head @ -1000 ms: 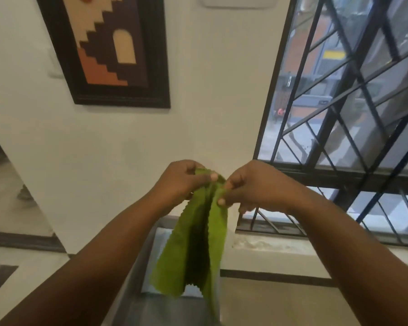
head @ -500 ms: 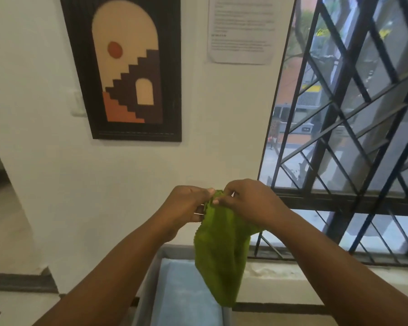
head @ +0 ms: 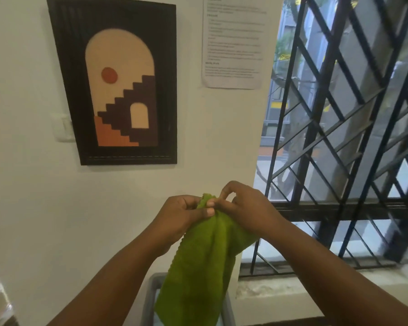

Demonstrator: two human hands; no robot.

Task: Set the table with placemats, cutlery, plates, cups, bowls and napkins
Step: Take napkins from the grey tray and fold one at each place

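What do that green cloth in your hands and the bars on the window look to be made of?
The green napkin looks like soft woven fabric, matte: it drapes in folds and its left edge is zigzag-cut. The window bars look like dark painted metal: thin, straight, rigid strips crossing in a grid. Both are judged by look alone.

Daylight, even and fairly bright, enters through the barred window (head: 344, 142) at right of frame. White wall (head: 21, 196) lit softly, no hard shadows; faint shade beside the framed picture (head: 120, 83). Outdoor area behind bars slightly overexposed. Motion blur on the bars toward right edge and on the lower left corner. Wide-angle bending tilts verticals. Text on the posted paper (head: 233, 41) unreadable.
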